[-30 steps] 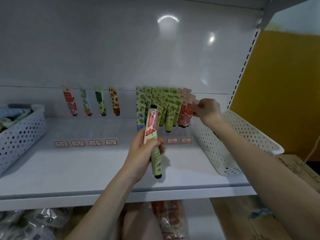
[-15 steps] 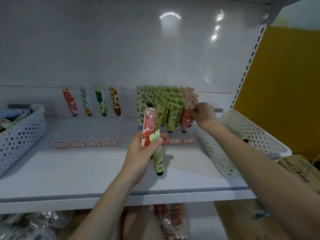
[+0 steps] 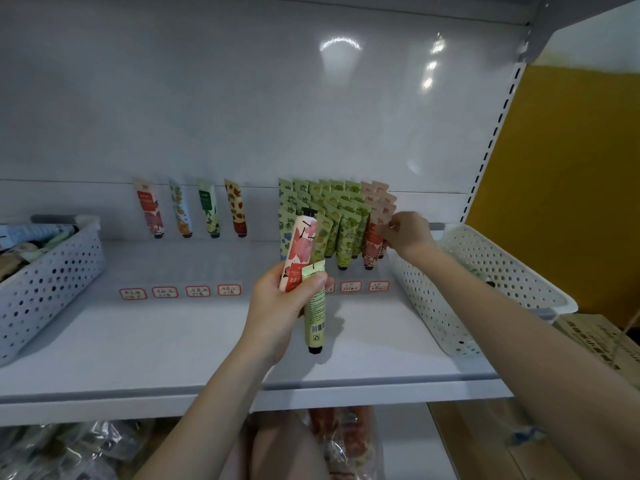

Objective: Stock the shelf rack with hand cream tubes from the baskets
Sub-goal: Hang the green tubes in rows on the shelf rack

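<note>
The block of stocked tubes (image 3: 332, 216) stands against the back of the shelf (image 3: 173, 341), with green rows on its left and a pink row at its right end. Each tube is cap-down and leans back so its printed face shows. At that right end the right hand (image 3: 408, 233) reaches in, its fingers (image 3: 391, 233) narrowed to a pinch on the flat crimped top of the front pink tube (image 3: 373, 244). The crimp stands clear of the neighbouring tubes, so gripping there probably lets the person seat or straighten the tube without upsetting the row. In front of the block, overlapping its left rows in view, the left hand (image 3: 284, 306) has its fingers curled round two more tubes. One is a pink floral tube (image 3: 299, 251), cap-up, and the other a pale green tube (image 3: 314, 317), cap-down, with the thumb pressed over the green one's crimp, seemingly to stop it sliding. Held this close, they look like ready supply for the next slots. Just right of the block sits the white basket (image 3: 502, 271), its contents mostly hidden. Well left of the block is the grey basket (image 3: 52, 271) with more tubes in it. Between that basket and the block, four single tubes (image 3: 190, 209) lean on the back wall behind price labels (image 3: 180, 292).
</note>
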